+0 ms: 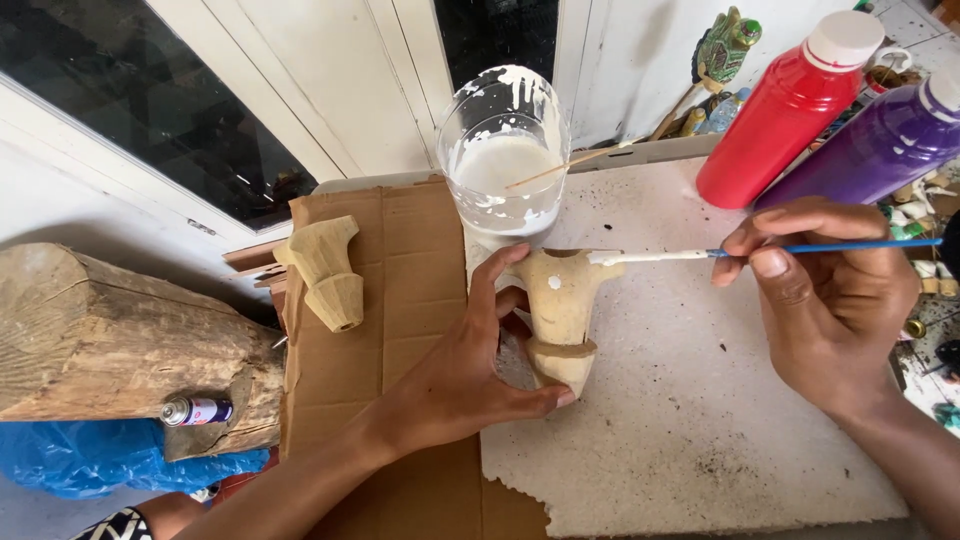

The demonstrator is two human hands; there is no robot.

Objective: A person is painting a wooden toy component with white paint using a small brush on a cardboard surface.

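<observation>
One head camera looks steeply down, close over the worktable [700, 420].

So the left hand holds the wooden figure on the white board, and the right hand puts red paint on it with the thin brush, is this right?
Not quite: the paint is white, not red. In the head view the left hand holds the wooden figure on the white board, and the right hand touches the thin brush, its tip white, to it.
</observation>
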